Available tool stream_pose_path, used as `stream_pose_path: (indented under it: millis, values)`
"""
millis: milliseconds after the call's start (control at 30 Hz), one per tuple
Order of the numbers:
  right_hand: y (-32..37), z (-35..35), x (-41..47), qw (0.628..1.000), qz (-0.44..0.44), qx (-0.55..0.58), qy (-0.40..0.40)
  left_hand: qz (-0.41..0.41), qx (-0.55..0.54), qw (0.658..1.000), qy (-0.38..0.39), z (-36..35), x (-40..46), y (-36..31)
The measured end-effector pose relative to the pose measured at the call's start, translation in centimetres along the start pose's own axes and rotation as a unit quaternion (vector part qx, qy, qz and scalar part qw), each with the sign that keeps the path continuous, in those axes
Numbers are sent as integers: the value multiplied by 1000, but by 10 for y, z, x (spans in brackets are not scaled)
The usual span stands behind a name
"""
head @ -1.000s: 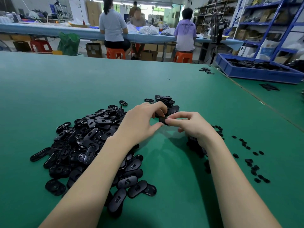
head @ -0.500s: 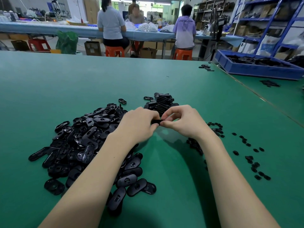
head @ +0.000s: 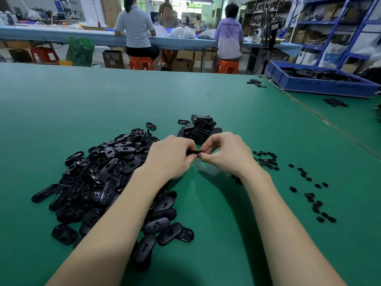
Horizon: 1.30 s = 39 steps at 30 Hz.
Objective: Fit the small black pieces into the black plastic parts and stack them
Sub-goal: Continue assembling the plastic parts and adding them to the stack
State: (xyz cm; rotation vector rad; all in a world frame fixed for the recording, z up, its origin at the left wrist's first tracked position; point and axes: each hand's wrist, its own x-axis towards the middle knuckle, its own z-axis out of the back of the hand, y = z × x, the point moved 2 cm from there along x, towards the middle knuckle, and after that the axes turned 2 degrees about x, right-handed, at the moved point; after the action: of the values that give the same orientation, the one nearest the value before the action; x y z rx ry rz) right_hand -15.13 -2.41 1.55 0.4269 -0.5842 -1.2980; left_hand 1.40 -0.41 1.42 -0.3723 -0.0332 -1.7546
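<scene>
My left hand (head: 172, 156) and my right hand (head: 224, 153) meet above the green table (head: 103, 104), both pinching one black oval plastic part (head: 194, 153) between their fingertips. Most of that part is hidden by my fingers. A large loose pile of black oval parts (head: 107, 178) lies to the left under my left forearm. Just behind my hands stands a leaning stack of finished parts (head: 203, 127). Small black pieces (head: 267, 159) are scattered on the table to the right of my right wrist, with more (head: 313, 201) strewn further right.
A blue tray (head: 321, 86) holding black parts sits at the far right on the adjoining table. A few stray parts (head: 256, 82) lie near the far edge. Three people sit on orange stools at a blue bench behind, and shelving stands at the right.
Both hands have closed in on the part, my right fingers curling tighter over it. The hands shifted slightly away from me, towards the stack.
</scene>
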Motion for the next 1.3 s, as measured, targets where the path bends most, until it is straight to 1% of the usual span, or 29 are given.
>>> stream_pose_path:
  millis: [167, 433, 533, 600, 667, 833, 900, 1033, 1100, 1167, 1300]
  values:
    - [1, -4, -1, 1000, 6, 1, 4, 1, 19, 1000, -3, 1, -2, 0]
    - [-3, -8, -1, 1000, 17, 21, -7, 7, 21, 1000, -2, -1, -2, -3]
    - [-5, -8, 0, 998, 37, 49, 14, 28, 4, 1000, 8, -1, -2, 1]
    - [-6, -9, 1, 997, 55, 38, 38, 51, -20, 998, 14, -1, -2, 4]
    - [-5, -9, 0, 996, 70, 23, 45, 67, -45, 997, 12, -2, -2, 6]
    - [-4, -12, -1, 996, 90, -11, 0, 89, -93, 992, 13, -1, -1, 10]
    - [-5, -11, 0, 997, 76, -22, -23, 86, -88, 992, 23, -1, -2, 11]
    - [-11, -1, 4, 996, 8, -15, -87, 64, -11, 997, 41, -1, -3, 11]
    - [-13, 4, 9, 994, -27, 3, -106, 56, 10, 997, 49, -2, -3, 9]
    - [-11, 6, 18, 993, -55, 13, -104, 47, 26, 997, 60, -3, -3, 7]
    - [1, 9, 44, 994, -78, 11, -80, 39, 32, 996, 76, -4, -3, 8]
